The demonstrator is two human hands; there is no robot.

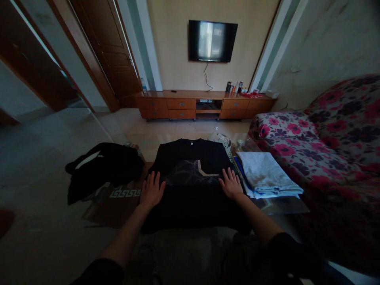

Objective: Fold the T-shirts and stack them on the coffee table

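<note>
A black T-shirt (190,206) lies spread out on the glass table, its collar at the far side and a patterned panel with a beige line across its chest. My left hand (152,190) rests flat on its left edge, fingers spread. On the right edge, my right hand (230,183) is also laid flat with the fingers apart. Neither hand grips the cloth. Close to my right hand is a folded stack of light cloth (267,172) with a blue piece under it. To the left of my left hand sits a crumpled heap of black clothing (109,166).
The glass table (126,193) has a Greek-key border. Near its far right corner stands a small glass jar (240,143). A flowered sofa (308,146) flanks the right side. Beyond the floor are a low wooden cabinet (181,105) and a wall television (213,41).
</note>
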